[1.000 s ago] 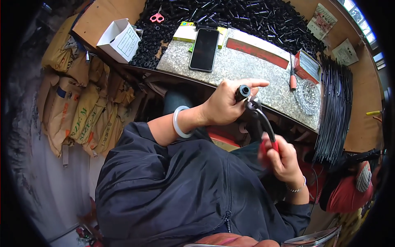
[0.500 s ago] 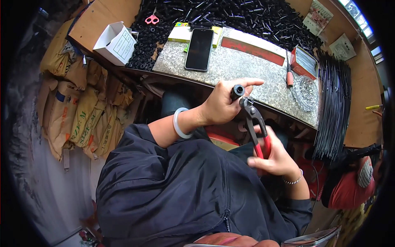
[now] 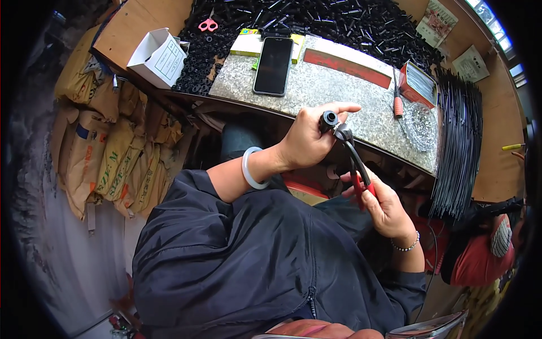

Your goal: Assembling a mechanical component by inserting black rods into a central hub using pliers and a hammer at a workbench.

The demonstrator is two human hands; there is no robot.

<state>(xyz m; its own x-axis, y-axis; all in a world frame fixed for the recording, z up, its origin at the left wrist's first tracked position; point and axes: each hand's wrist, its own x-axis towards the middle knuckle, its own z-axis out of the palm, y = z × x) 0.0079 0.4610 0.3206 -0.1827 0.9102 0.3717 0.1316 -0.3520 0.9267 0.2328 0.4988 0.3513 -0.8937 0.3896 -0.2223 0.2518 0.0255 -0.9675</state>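
My left hand (image 3: 309, 140) is wrapped round a short black tube (image 3: 328, 118), its round hollow end facing up and the index finger stretched out past it. In my right hand (image 3: 387, 208) are red-handled pincers (image 3: 353, 148), gripped by the handles. The dark head of the pincers is right beside the tube, against the fingers of my left hand; whether the jaws bite on anything is hidden. Both hands are held in front of the table's near edge, above my lap.
On the speckled tabletop (image 3: 316, 87) lie a phone (image 3: 273, 66), a red-handled screwdriver (image 3: 398, 104), an open box (image 3: 418, 85) and clear plastic (image 3: 420, 129). Heaped black tubes (image 3: 339, 25) cover the back. Long black ties (image 3: 458, 141) hang at right; a white carton (image 3: 159, 59) stands left.
My right hand has turned the pincers, so they are seen more edge-on with the handles closer together. My left hand and the tube have barely moved.
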